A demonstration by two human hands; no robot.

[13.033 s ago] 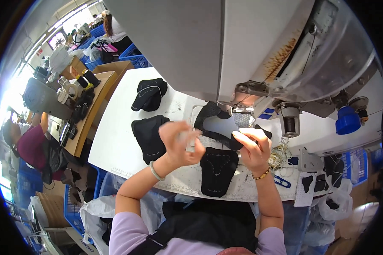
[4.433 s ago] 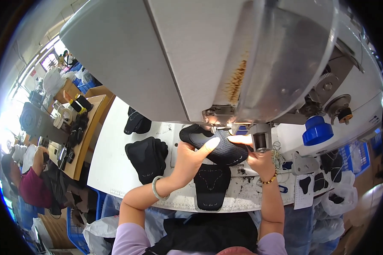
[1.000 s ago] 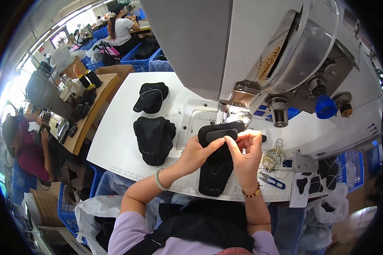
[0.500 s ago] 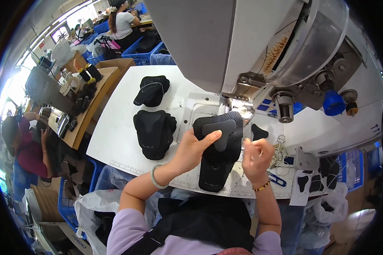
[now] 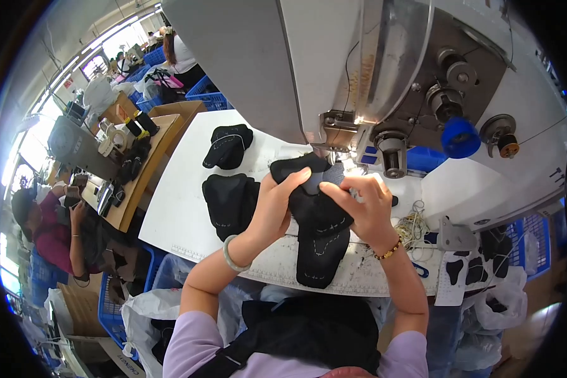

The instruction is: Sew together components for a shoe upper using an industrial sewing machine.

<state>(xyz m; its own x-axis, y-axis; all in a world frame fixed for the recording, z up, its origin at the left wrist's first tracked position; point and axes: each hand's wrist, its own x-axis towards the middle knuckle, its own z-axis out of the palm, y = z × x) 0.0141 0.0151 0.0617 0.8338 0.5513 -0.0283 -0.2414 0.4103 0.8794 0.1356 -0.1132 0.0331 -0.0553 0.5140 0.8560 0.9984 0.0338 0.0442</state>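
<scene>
Both my hands hold a black padded fabric piece [image 5: 305, 205] close under the sewing machine's head [image 5: 340, 129]. My left hand [image 5: 276, 205] grips its left side, thumb on top beside a smooth grey patch [image 5: 312, 185]. My right hand [image 5: 368, 211] is closed on the right side, thumb and fingers pinching at the grey patch's edge. Toward me, another black padded section [image 5: 322, 261] with white stitching lies on the white table [image 5: 176, 201]; I cannot tell whether it is joined to the held piece.
Two stacks of black padded pieces, a far one [image 5: 228, 146] and a nearer one [image 5: 229, 201], lie left of my hands. Tangled thread [image 5: 414, 227] and a blue-handled tool [image 5: 421, 270] are at the right. A co-worker [image 5: 53, 230] sits at the left.
My right hand has come in from the right and taken hold of the piece. The piece's top edge is now folded over, partly covering the grey patch. The view has shifted slightly.
</scene>
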